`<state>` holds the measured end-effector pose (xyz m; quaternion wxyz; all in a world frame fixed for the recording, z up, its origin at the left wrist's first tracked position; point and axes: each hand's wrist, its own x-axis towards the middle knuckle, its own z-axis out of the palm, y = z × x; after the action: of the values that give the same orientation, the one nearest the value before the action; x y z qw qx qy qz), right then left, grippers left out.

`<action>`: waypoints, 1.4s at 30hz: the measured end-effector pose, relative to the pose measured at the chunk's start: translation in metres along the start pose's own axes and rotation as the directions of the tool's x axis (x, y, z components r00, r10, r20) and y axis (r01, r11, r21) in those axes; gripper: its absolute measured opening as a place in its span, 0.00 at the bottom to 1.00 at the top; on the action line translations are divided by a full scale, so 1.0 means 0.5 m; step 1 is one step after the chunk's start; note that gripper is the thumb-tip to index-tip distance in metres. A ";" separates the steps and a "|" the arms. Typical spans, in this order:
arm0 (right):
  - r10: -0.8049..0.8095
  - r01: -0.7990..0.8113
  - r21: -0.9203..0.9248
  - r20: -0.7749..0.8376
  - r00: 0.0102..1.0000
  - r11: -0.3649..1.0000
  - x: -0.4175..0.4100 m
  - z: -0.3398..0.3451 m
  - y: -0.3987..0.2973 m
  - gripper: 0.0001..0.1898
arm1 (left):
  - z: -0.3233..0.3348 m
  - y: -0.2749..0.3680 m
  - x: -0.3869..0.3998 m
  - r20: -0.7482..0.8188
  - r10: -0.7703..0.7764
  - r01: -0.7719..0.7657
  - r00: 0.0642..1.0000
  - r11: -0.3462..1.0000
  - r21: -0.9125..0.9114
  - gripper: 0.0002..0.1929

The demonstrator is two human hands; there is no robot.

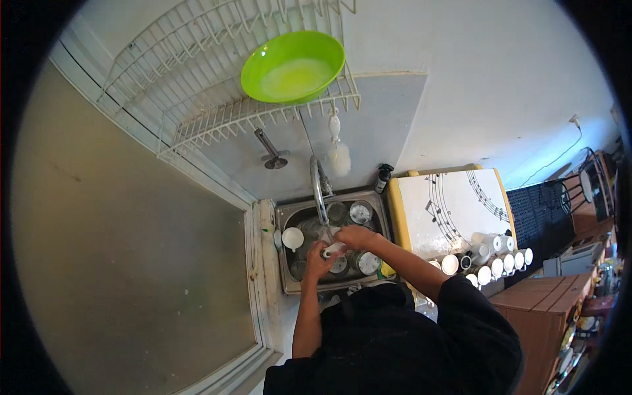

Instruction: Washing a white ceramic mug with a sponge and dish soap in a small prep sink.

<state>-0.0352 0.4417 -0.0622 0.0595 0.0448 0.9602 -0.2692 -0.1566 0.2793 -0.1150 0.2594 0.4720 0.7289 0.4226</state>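
Note:
Under the curved metal faucet (317,190), both hands are at a small white vessel (334,249), perhaps a cup, in the stainless steel sink (296,288). My left hand (318,261) grips it from the left. My right hand (356,238) reaches in from the right, its fingers bent at the vessel's upper side; running water partly blurs them. A white cup (293,238) stands at the left of the basin. Several round glass or metal vessels, among them one at the back right (361,212) and one at the front right (369,263), lie around the hands.
A green bowl (294,66) rests in the white wire rack (227,116) above the sink. A white brush (339,158) hangs beneath it. A dark spray bottle (383,178) stands at the sink's back right corner. White mugs (449,265) line the counter at right. A windowsill borders the left.

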 end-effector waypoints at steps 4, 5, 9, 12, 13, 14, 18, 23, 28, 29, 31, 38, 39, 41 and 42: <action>0.041 -0.018 0.310 -0.067 0.997 0.951 -0.034 0.004 0.030 0.20 | 0.018 -0.002 0.021 -0.137 0.255 -0.263 0.957 0.964 -0.043 0.19; 0.096 -0.058 0.388 -0.079 0.992 0.920 -0.045 0.001 0.036 0.20 | 0.034 -0.009 0.035 -0.125 0.271 -0.279 0.954 0.959 -0.050 0.19; 0.151 -0.092 0.612 -0.045 0.988 0.786 -0.044 -0.018 -0.005 0.12 | 0.045 -0.091 0.059 -0.208 0.086 -0.176 0.974 0.866 -0.467 0.15; 0.189 0.038 0.891 -0.137 0.972 0.453 -0.052 -0.002 -0.022 0.11 | 0.052 -0.092 0.089 -0.126 -0.145 0.026 0.981 0.749 -0.662 0.14; 0.198 0.042 0.889 -0.147 0.969 0.456 -0.053 0.019 -0.006 0.11 | 0.056 -0.075 0.105 -0.093 -0.243 0.095 0.966 0.664 -0.742 0.14; 0.233 0.016 0.889 -0.138 0.963 0.458 -0.046 0.036 0.011 0.12 | 0.056 -0.059 0.118 -0.088 -0.233 0.093 0.968 0.666 -0.740 0.14; 0.268 0.159 0.907 -0.277 0.923 0.391 -0.041 0.078 0.029 0.19 | 0.029 0.010 0.152 -0.101 -0.333 0.206 0.938 0.766 -0.609 0.21; 0.263 0.172 0.719 -0.451 0.853 0.674 -0.030 0.034 -0.025 0.25 | 0.030 0.030 0.156 -0.241 -0.187 0.170 0.952 0.981 -0.092 0.28; 0.357 -0.143 0.587 -0.266 0.895 0.797 -0.019 0.010 -0.013 0.26 | 0.053 0.012 0.128 -0.301 -0.191 0.125 0.934 0.967 -0.223 0.34; 0.335 -0.162 0.558 -0.222 0.916 0.814 -0.027 0.010 -0.007 0.24 | 0.059 0.013 0.126 -0.288 -0.189 0.126 0.939 0.966 -0.225 0.34; 0.273 -0.146 0.523 -0.173 0.946 0.840 -0.007 0.011 -0.025 0.22 | 0.037 -0.038 0.116 -0.262 -0.142 -0.094 0.955 0.691 -0.717 0.35; 0.088 0.061 0.368 -0.376 0.922 0.928 -0.026 0.104 -0.030 0.13 | 0.059 -0.060 0.078 0.158 -0.364 0.264 0.918 0.261 -0.929 0.23; 0.084 0.063 0.365 -0.372 0.925 0.929 -0.026 0.113 -0.033 0.13 | 0.060 -0.061 0.070 0.375 -0.377 0.440 0.847 0.100 -0.892 0.22; 0.093 -0.058 0.110 -0.344 0.934 0.992 -0.025 0.126 -0.034 0.10 | 0.066 -0.060 0.073 0.363 -0.389 0.444 0.847 0.141 -0.885 0.22; 0.079 -0.045 0.110 -0.334 0.939 0.993 -0.017 0.120 -0.055 0.10 | 0.063 -0.074 0.066 0.340 -0.412 0.443 0.845 0.184 -0.878 0.23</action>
<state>-0.0248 0.3867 -0.0977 -0.1000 0.1234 0.9395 -0.3035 -0.1632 0.3136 -0.1621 0.5982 0.0170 0.4452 0.6660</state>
